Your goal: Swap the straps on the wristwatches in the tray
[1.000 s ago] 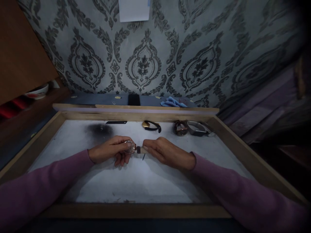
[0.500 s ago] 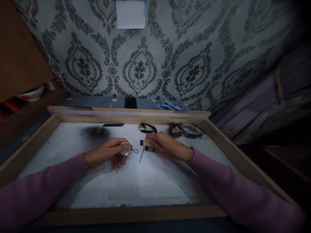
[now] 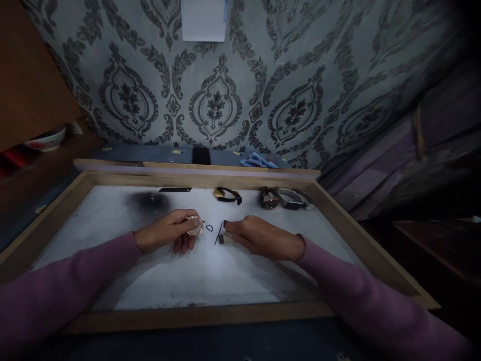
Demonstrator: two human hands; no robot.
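Note:
My left hand (image 3: 176, 229) is closed around a round watch case (image 3: 195, 225) with a rose-gold rim, thumb across its edge. Opposite it, my right hand (image 3: 255, 234) pinches a small beige piece with a dark brown end (image 3: 225, 226); its kind I cannot make out. Just below those fingertips shows a similar beige-and-brown piece (image 3: 221, 239), partly covered by the hand. A thin dark stick (image 3: 218, 233) lies on the white surface beside my right fingertips. Between the hands sits a small dark ring (image 3: 209, 228).
Along the back of the wood-framed tray (image 3: 195, 317) lie a black blade (image 3: 175, 189), a gold watch with black strap (image 3: 228, 195), a brown watch (image 3: 269, 198) and a grey watch (image 3: 290, 197). Behind the tray are a black phone-like slab (image 3: 201, 156) and a blue cloth (image 3: 258, 161).
My right hand has come down toward me on the tray, pinching closer to the dark stick. My left hand keeps the watch case in nearly the same place. The view has shifted slightly.

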